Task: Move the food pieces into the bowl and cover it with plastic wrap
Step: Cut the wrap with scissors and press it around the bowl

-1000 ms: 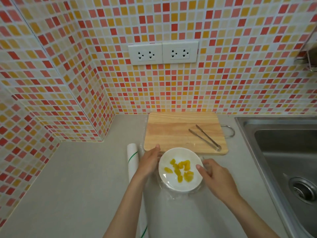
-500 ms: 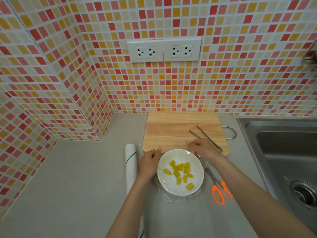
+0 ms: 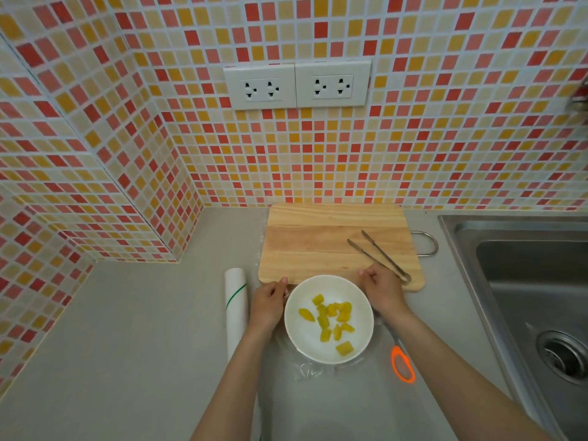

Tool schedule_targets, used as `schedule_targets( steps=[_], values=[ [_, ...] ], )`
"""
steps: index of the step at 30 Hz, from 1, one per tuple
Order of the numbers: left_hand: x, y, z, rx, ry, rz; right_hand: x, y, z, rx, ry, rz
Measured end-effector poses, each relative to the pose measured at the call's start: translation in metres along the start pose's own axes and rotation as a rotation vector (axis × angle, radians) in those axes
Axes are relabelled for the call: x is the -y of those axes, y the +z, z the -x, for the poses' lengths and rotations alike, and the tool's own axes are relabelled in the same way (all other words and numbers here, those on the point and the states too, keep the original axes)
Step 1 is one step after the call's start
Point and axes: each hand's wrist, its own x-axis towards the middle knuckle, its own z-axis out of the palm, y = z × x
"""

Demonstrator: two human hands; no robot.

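A white bowl point(image 3: 328, 318) holding several yellow food pieces point(image 3: 331, 316) stands on the counter just in front of the cutting board. A clear sheet of plastic wrap point(image 3: 310, 370) lies under and around the bowl, crumpled at its near side. My left hand point(image 3: 269, 305) is at the bowl's far left rim, fingers pinched together on the film's edge. My right hand point(image 3: 381, 289) is at the far right rim, pinched the same way. The wrap roll point(image 3: 236, 310) lies left of my left arm.
A wooden cutting board point(image 3: 337, 246) with metal tongs point(image 3: 378, 254) on it sits behind the bowl. Orange-handled scissors point(image 3: 402, 364) lie right of the bowl, partly under my right arm. A steel sink point(image 3: 534, 281) is at the right; tiled walls stand behind and left.
My right hand moved from the bowl's near right side up to its far right rim, uncovering the scissors. My left hand stayed at the far left rim.
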Motion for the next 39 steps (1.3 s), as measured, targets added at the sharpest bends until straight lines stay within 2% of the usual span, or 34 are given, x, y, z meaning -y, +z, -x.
schedule_targets(
  steps=[4,9,13,17,20,25,30,35,37,39],
  values=[
    [0.003,0.003,0.002,-0.047,0.072,-0.083,-0.01,0.001,0.017,-0.003,-0.084,-0.039],
    [0.008,0.008,0.001,-0.085,0.074,-0.048,-0.019,0.007,0.035,-0.071,-0.076,-0.182],
    [0.011,0.012,0.003,-0.13,0.043,0.03,-0.015,0.006,0.036,0.018,-0.109,-0.318],
    [0.012,0.017,0.003,-0.197,0.025,0.082,-0.017,0.001,0.033,0.131,-0.162,-0.205],
    [0.008,0.02,0.008,-0.332,0.011,0.165,-0.019,0.001,0.031,0.149,-0.164,-0.115],
    [0.003,0.022,0.012,-0.455,0.014,0.23,-0.019,0.002,0.028,0.129,-0.085,-0.175],
    [0.0,0.017,0.012,-0.389,0.06,0.206,-0.016,-0.006,0.02,0.252,-0.117,0.017],
    [-0.006,0.003,0.015,-0.185,0.047,0.135,-0.01,-0.01,0.03,0.086,-0.103,-0.012],
    [-0.01,-0.002,0.02,-0.171,0.015,0.145,-0.006,-0.014,0.037,-0.016,-0.195,-0.036],
    [-0.013,-0.006,0.032,-0.205,-0.014,0.19,0.005,-0.017,0.048,-0.001,-0.235,-0.168]
  ],
)
